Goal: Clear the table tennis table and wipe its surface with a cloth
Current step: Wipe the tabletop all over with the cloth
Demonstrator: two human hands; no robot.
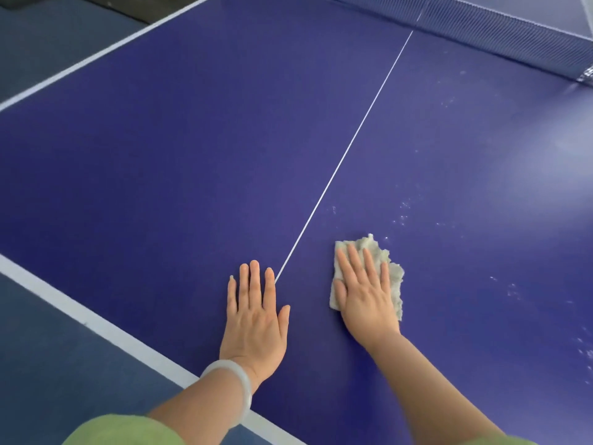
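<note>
- My right hand [365,297] is pressing flat, fingers straight, on the cloth [394,274], just right of the centre line [344,155]; the cloth's long axis is pointing toward the net [513,36].
- My left hand [255,316] is lying flat, released, near the front edge [96,316] of the surface [192,155]; open room is stretching ahead.

The table tennis table [160,155] has a dark blue top that fills most of the frame. A white border line [96,322] runs along its edge at lower left. A thin white centre line [346,155] runs from lower centre to the net [513,30] at upper right. A pale crumpled cloth [393,277] lies on the top, right of this line. The right hand [365,297] rests flat on the cloth. The left hand [256,319] lies flat on the bare top at the line's lower end. White specks [404,213] dot the right half.
</note>
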